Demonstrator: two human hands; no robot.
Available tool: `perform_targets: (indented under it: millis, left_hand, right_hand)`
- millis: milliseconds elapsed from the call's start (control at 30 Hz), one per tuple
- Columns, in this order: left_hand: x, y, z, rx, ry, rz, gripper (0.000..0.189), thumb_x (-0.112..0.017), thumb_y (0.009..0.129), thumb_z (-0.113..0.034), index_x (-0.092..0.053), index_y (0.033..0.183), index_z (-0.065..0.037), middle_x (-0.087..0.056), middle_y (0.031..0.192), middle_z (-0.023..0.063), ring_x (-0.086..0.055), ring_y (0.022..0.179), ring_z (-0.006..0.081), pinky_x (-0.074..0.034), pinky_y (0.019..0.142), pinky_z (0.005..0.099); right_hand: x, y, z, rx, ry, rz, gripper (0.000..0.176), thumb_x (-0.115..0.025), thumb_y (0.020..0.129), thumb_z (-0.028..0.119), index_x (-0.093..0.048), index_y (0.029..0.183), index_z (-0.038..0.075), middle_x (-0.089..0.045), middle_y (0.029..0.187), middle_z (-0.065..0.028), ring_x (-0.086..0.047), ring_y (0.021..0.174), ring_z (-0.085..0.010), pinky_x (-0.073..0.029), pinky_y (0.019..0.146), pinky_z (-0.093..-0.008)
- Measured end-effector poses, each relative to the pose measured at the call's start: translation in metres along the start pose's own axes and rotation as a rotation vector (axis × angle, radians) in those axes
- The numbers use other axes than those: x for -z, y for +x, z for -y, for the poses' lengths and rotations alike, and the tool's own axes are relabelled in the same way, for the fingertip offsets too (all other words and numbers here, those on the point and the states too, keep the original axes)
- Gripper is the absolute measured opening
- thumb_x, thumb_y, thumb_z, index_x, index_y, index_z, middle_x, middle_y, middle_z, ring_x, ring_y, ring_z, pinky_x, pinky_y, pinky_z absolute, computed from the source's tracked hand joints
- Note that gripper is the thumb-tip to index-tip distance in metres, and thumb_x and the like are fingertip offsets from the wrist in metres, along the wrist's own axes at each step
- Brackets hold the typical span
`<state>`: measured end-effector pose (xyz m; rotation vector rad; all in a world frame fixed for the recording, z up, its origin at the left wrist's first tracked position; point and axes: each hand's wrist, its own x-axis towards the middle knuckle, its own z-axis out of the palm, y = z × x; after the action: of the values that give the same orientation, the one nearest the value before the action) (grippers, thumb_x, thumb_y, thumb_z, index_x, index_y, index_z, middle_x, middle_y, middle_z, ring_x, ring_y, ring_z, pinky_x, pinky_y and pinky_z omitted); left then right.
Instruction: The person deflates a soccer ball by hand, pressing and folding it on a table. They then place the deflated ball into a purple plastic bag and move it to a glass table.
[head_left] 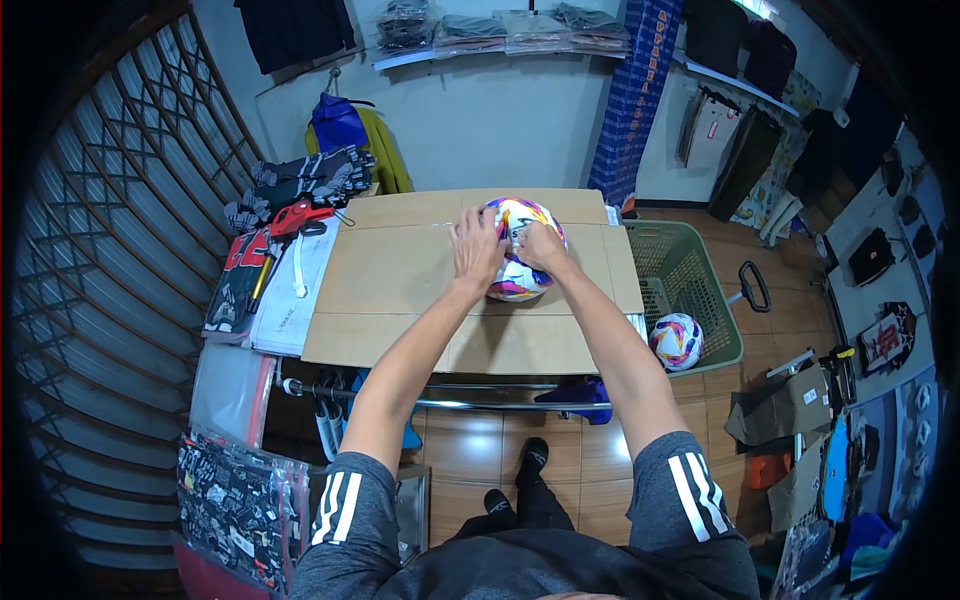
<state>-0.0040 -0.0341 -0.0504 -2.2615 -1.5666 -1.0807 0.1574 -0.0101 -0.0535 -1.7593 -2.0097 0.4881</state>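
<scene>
A white soccer ball with pink, orange, purple and blue patterning rests on a flattened cardboard sheet on the table. My left hand lies against the ball's left side, its fingers bent over the surface and holding it. On the ball's upper right, my right hand is closed with its fingers curled in. Whatever it may pinch against the ball is hidden by the fingers.
Right of the table stands a green plastic basket with a second soccer ball inside. Left of the cardboard lie a red tool, a yellow-handled tool and folded clothes. A metal rail runs along the table's near side.
</scene>
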Motion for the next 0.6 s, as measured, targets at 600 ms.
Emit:
perform_targets:
  millis: [600]
  left_hand:
    - [-0.025,0.048,0.006,0.198,-0.137,0.804,0.028,-0.072,0.077,-0.022,-0.076,0.091,0.002,-0.072,0.103,0.0259,-0.070,0.102,0.0376,-0.055,0.093,0.0436]
  right_hand:
    - [-0.003,0.008,-0.012,0.078,0.064,0.024,0.013,-0.060,0.076,0.008,-0.059,0.066,-0.002,-0.062,0.067,-0.0224,-0.062,0.064,-0.0317,-0.048,0.063,-0.0447]
